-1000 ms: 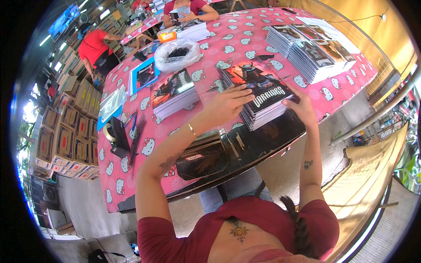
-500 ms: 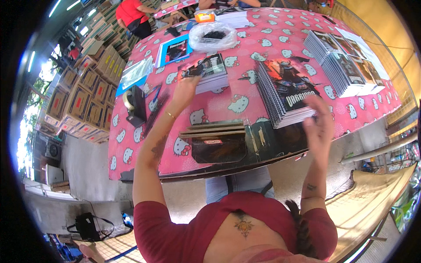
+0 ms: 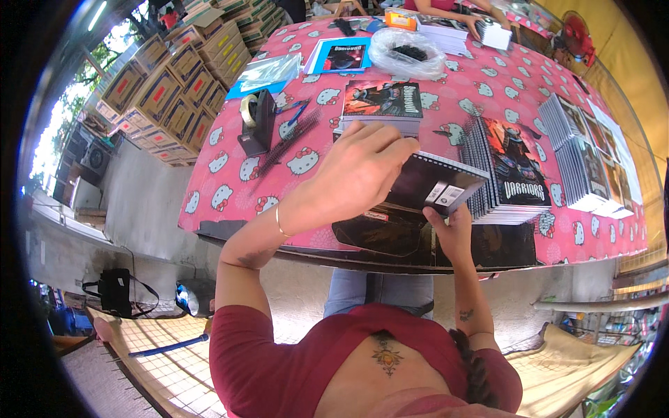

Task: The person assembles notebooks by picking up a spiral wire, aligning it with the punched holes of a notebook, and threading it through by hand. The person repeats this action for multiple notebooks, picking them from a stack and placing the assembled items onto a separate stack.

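Observation:
A black-backed notebook (image 3: 425,182) with a white label and a row of holes along its upper edge is held up tilted over the near table edge. My left hand (image 3: 362,167) is closed at its upper left end; the fingertips are partly hidden. My right hand (image 3: 451,233) grips its lower right edge, thumb on the cover. Beyond my left hand sits a stack of notebooks with red and black covers (image 3: 382,99). To the right stands a stack of coil-bound notebooks (image 3: 516,167). A dark cardboard piece (image 3: 376,233) lies beneath the held notebook.
Left on the pink patterned table are a black tape dispenser (image 3: 258,125), a dark coil-like strip (image 3: 287,145) and blue folders (image 3: 341,56). A clear bag of black pieces (image 3: 408,54) lies farther back. More notebook stacks (image 3: 585,160) stand right. Another person's hands (image 3: 481,26) handle a pad opposite.
My left hand has come from the middle stack toward me, and the notebook is now held up. My right hand has moved left from the coil-bound stack onto it. The view has shifted.

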`<state>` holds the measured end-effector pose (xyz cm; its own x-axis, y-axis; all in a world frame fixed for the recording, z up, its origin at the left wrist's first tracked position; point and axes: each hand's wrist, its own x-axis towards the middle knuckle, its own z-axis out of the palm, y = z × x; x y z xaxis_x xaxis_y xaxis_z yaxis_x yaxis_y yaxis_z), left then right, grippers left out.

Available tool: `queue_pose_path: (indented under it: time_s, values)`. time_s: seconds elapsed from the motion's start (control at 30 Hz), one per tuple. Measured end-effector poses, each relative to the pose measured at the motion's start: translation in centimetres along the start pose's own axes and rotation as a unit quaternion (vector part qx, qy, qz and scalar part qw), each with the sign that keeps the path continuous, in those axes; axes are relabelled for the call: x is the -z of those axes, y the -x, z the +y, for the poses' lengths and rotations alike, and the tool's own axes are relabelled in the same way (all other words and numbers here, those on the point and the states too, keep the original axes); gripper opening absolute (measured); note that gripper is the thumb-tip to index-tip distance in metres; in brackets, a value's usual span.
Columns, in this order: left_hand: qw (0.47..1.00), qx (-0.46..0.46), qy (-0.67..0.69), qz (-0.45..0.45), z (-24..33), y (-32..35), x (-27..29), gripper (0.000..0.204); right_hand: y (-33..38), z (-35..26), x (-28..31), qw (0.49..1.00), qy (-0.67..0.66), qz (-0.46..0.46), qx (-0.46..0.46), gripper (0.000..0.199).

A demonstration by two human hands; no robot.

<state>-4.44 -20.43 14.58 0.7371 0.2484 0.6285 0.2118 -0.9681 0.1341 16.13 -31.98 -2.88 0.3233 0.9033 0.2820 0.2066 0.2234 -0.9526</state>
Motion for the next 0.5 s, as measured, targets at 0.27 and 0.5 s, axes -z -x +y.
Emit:
queue_pose_path:
  time_s: [0.27,0.5]
  values:
    - [0.999,-0.015,-0.027,-0.018,0.8,0.0,1.0,0.036,-0.2,-1.2,-0.3,0.999,0.031,-0.018,-0.004,0.026]
    - [0.997,-0.010,-0.074,-0.036,0.0,4.0,-2.2,0.042,0.6,-0.4,-0.7,0.996,-0.085,-0.012,0.007,0.051]
